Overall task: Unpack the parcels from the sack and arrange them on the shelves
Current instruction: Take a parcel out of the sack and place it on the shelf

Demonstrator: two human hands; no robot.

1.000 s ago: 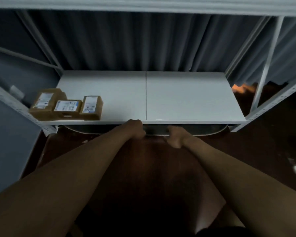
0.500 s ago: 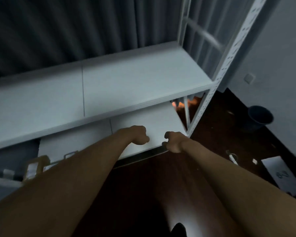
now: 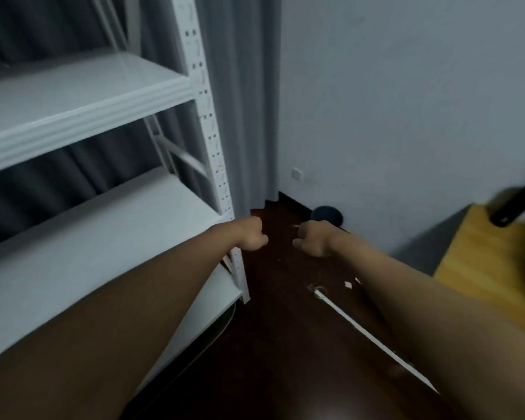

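Dark floor (image 3: pixel 285 344) fills the middle of the frame, with white shelves (image 3: pixel 82 95) at the left and a wooden table (image 3: pixel 494 262) at the right. Both arms reach out. The left hand (image 3: pixel 250 236) and the right hand (image 3: pixel 314 239) are curled up, holding nothing. No sack or parcels can be seen. Parcels are likely light, stiff boxes, best held by two sides.

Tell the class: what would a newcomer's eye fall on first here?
Two bare forearms stretch forward, the left hand and right hand curled, holding nothing, above the dark floor. White shelves fill the left; a yellow wooden surface juts in at the right.
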